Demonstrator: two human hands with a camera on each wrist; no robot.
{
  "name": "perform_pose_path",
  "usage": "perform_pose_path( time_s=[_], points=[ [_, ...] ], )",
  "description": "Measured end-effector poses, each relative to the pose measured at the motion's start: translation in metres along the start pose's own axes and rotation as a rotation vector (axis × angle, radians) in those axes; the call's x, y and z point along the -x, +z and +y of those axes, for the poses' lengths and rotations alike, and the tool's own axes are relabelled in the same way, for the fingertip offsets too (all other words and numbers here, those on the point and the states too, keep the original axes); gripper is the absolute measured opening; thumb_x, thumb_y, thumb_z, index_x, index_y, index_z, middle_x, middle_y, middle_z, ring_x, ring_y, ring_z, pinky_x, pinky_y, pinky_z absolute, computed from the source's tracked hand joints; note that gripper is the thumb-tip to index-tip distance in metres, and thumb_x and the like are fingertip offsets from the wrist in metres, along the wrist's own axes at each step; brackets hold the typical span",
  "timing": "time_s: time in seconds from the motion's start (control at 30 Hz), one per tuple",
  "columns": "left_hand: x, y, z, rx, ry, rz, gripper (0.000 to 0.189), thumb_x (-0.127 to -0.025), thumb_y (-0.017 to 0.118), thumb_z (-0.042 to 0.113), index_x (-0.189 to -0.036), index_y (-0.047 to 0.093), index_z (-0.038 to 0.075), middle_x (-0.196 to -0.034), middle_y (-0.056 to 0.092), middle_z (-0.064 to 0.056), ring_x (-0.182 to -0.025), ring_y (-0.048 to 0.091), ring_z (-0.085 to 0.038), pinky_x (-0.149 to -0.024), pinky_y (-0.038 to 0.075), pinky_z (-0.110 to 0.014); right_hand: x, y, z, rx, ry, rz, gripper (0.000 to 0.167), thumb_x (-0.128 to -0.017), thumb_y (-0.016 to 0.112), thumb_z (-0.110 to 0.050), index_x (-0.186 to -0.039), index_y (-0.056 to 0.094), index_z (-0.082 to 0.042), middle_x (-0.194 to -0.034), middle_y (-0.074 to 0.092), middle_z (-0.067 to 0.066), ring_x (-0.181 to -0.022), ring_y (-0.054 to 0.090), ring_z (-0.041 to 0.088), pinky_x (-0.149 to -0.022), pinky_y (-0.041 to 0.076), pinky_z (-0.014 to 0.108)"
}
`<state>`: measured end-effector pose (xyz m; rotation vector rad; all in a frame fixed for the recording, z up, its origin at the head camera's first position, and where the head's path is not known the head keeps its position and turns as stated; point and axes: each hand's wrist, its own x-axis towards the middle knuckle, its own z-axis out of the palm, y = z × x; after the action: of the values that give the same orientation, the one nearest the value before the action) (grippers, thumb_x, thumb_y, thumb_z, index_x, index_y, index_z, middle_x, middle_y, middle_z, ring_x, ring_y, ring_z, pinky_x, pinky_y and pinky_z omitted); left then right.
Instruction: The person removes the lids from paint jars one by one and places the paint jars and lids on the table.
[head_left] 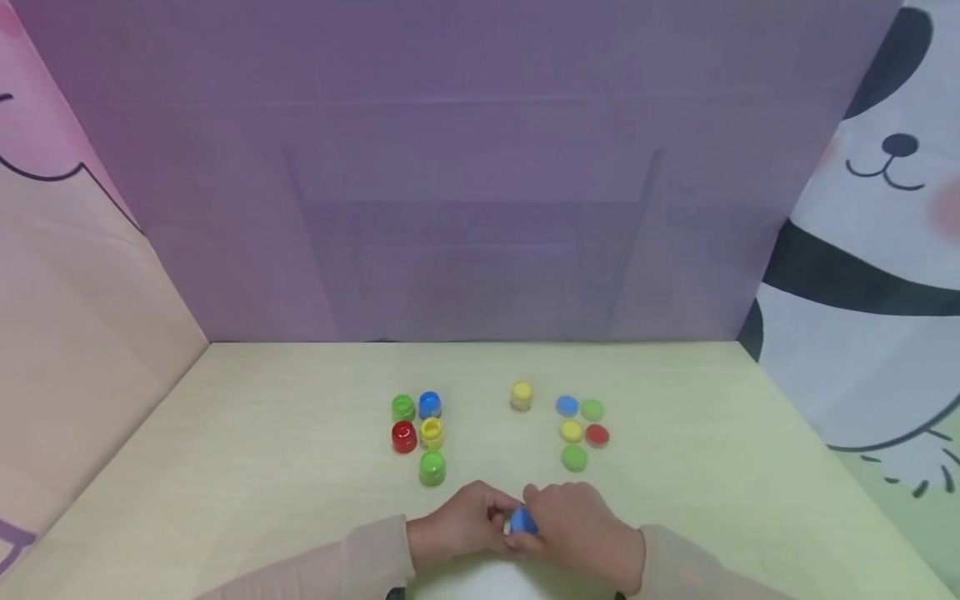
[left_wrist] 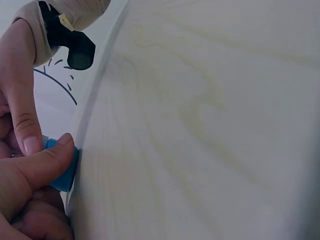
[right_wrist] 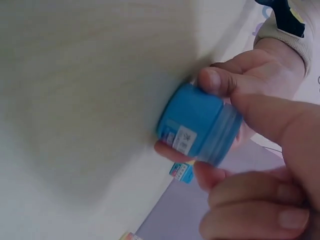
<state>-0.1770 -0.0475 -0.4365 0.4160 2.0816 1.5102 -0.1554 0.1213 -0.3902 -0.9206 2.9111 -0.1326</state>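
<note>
Both hands meet on a small blue jar (head_left: 523,522) near the table's front edge. My left hand (head_left: 468,521) grips one end of it, with the thumb lying across the blue side in the left wrist view. My right hand (head_left: 577,525) pinches the other end between curled fingers and thumb. In the right wrist view the jar (right_wrist: 192,122) lies tilted on its side, showing a white printed label and a paler, see-through end beside my right fingers. The fingers hide part of that end, so I cannot tell whether it is a lid.
On the left stand green (head_left: 403,408), blue (head_left: 430,405), red (head_left: 404,437) and yellow (head_left: 432,433) open jars, with another green jar (head_left: 432,468) nearer. A yellow-lidded jar (head_left: 522,396) stands mid-table. Blue (head_left: 567,406), green (head_left: 592,409), yellow (head_left: 571,431) and red (head_left: 597,435) lids lie right.
</note>
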Motion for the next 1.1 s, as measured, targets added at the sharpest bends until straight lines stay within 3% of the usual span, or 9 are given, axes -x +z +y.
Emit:
perform_pose_path(
  time_s=[0.2, 0.33, 0.53, 0.9, 1.0, 1.1],
  points=[
    [0.000, -0.002, -0.001, -0.013, 0.011, -0.012, 0.027, -0.074, 0.075, -0.003, -0.096, 0.075, 0.014, -0.054, 0.046, 0.003, -0.052, 0.038, -0.007, -0.046, 0.026, -0.017, -0.002, -0.004, 0.003, 0.036, -0.040, -0.044, 0.041, -0.082, 0.064, -0.052, -0.081, 0.053, -0.012, -0.056, 0.040, -0.007, -0.047, 0.036, 0.008, -0.043, 0.032, 0.023],
    [-0.001, -0.003, 0.000, -0.012, 0.002, -0.029, 0.027, -0.073, 0.076, -0.001, -0.095, 0.075, 0.016, -0.056, 0.048, 0.003, -0.053, 0.038, -0.009, -0.047, 0.026, -0.018, -0.001, -0.007, 0.004, 0.044, -0.021, -0.059, 0.043, -0.078, 0.067, -0.052, -0.084, 0.052, -0.013, -0.056, 0.039, -0.006, -0.047, 0.035, 0.009, -0.043, 0.031, 0.024],
    [0.000, -0.004, 0.001, -0.019, 0.006, -0.034, 0.027, -0.072, 0.078, 0.005, -0.095, 0.075, 0.020, -0.056, 0.050, 0.003, -0.054, 0.039, -0.010, -0.049, 0.028, -0.020, -0.001, -0.013, 0.004, -0.009, 0.002, -0.079, 0.035, -0.079, 0.073, -0.037, -0.084, 0.047, -0.014, -0.056, 0.039, -0.006, -0.046, 0.035, 0.009, -0.043, 0.031, 0.023],
    [0.001, -0.002, 0.003, -0.042, -0.024, -0.023, 0.023, -0.071, 0.079, 0.004, -0.089, 0.075, 0.017, -0.055, 0.045, 0.003, -0.054, 0.037, -0.010, -0.051, 0.027, -0.020, 0.001, -0.016, 0.018, -0.099, -0.221, -0.098, 0.032, -0.078, 0.075, -0.017, -0.099, 0.051, -0.020, -0.064, 0.051, -0.010, -0.053, 0.039, 0.002, -0.051, 0.036, 0.018],
    [0.001, -0.002, 0.003, -0.038, -0.021, -0.023, 0.022, -0.070, 0.080, 0.004, -0.088, 0.074, 0.016, -0.055, 0.045, 0.003, -0.054, 0.037, -0.010, -0.051, 0.027, -0.020, 0.002, -0.016, 0.021, -0.143, -0.256, -0.087, 0.030, -0.081, 0.073, -0.018, -0.103, 0.052, -0.019, -0.063, 0.049, -0.012, -0.053, 0.038, 0.001, -0.051, 0.036, 0.017],
    [0.000, -0.002, 0.002, -0.038, -0.012, -0.021, 0.022, -0.071, 0.080, 0.005, -0.089, 0.075, 0.016, -0.055, 0.045, 0.003, -0.054, 0.038, -0.010, -0.051, 0.028, -0.020, 0.002, -0.013, 0.023, -0.199, -0.253, -0.054, 0.030, -0.084, 0.070, -0.031, -0.103, 0.051, -0.017, -0.062, 0.045, -0.013, -0.052, 0.036, 0.000, -0.049, 0.034, 0.016]
  ],
)
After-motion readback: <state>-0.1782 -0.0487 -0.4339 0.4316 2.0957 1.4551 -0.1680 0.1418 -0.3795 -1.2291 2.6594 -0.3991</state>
